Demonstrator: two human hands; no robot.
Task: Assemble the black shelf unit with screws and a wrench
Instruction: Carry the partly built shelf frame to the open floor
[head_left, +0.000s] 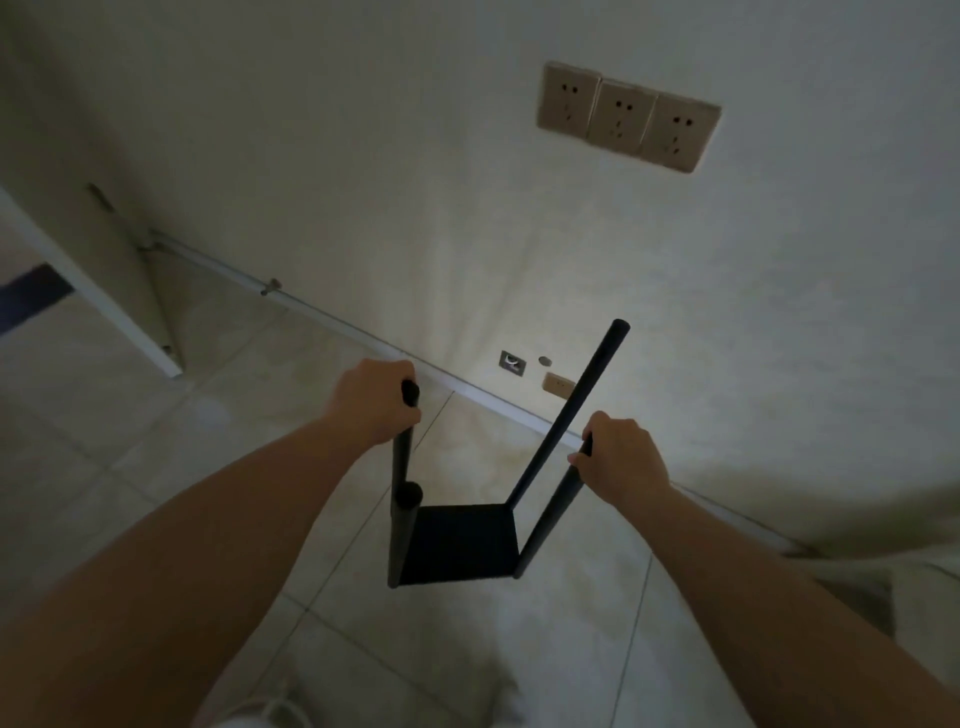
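Head view, dim room. The black shelf unit (462, 540) stands on the tiled floor (156, 467) at lower centre of the frame, close to a pale wall (415, 182). It shows 1 square black shelf board (460, 543) low down and 4 black poles (569, 410) rising from its corners.

The left hand (376, 402) is curled round the top of the pole at centre left. The right hand (621, 454) is wrapped round the upper part of the pole at centre right. The 2 hands are well apart, each clamped on its own pole. The far right pole stands free and reaches highest in the frame; the top of a 4th pole shows just below the left hand.

On the wall at upper right sit 3 sockets (626, 117) in a row. Small plates (558, 384) lie low on the wall just above the skirting.

Progress, as a judgement: the bottom board and all 4 poles appear joined, so the frame is partly built. Any upper boards are not yet fitted. No screws or wrench are in view, and whether the existing joints are fully tightened cannot be told.
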